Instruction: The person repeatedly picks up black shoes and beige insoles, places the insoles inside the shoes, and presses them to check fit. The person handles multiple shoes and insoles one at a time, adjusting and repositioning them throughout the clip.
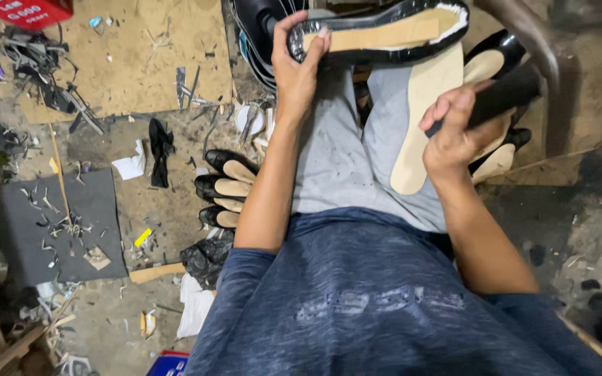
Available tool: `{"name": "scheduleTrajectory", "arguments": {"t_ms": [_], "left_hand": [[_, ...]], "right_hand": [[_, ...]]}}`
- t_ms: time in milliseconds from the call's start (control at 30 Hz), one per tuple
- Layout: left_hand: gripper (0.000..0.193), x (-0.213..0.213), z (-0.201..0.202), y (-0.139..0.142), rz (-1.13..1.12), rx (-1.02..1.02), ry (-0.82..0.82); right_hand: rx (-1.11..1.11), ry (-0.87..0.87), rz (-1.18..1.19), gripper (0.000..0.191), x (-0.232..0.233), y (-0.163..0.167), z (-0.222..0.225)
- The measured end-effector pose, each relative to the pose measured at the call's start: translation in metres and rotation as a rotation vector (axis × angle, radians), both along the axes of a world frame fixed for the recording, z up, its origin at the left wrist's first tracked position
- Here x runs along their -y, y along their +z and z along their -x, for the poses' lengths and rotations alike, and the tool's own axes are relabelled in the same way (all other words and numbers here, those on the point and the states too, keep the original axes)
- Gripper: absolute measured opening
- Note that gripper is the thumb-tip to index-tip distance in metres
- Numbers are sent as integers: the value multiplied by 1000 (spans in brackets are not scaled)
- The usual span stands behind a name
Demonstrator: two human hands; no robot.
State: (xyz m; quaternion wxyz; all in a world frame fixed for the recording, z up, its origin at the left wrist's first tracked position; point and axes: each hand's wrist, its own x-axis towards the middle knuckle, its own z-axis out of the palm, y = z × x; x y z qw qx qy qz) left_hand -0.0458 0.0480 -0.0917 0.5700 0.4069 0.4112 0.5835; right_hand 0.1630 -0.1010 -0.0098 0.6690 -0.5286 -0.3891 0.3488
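My left hand grips one end of a black glossy shoe turned sole-up, showing a tan insole board with a strip of tape. My right hand is closed round the black handle of a tool, just below and right of the shoe. A loose tan insole lies on my grey-trousered lap under both hands.
Three black shoes with tan linings sit in a row on the floor by my left leg. More black shoes lie at the right. Cardboard sheets, a grey mat, scraps and a red box litter the floor left.
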Motion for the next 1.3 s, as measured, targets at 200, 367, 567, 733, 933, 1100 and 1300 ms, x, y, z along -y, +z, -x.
{"name": "scheduleTrajectory", "arguments": {"t_ms": [200,367,567,733,933,1100,1300], "left_hand": [[37,-2,3,-3,11,35,-15],[39,1,4,1,-125,-179,47],[37,-1,1,-6,-79,-130,43],[40,-2,3,-23,-32,185,-62],[54,-8,4,-21,-38,151,-45],[55,-14,2,-6,83,162,-51],[57,-5,2,-5,68,198,-47]], "right_hand": [[122,21,155,31,-1,1,-14],[165,2,276,25,5,2,-17],[82,110,12,26,-6,7,0],[514,271,236,37,-15,17,20],[1027,318,-224,15,-42,34,56],[529,330,79,18,-34,53,43],[138,263,-489,21,-38,28,73]]}}
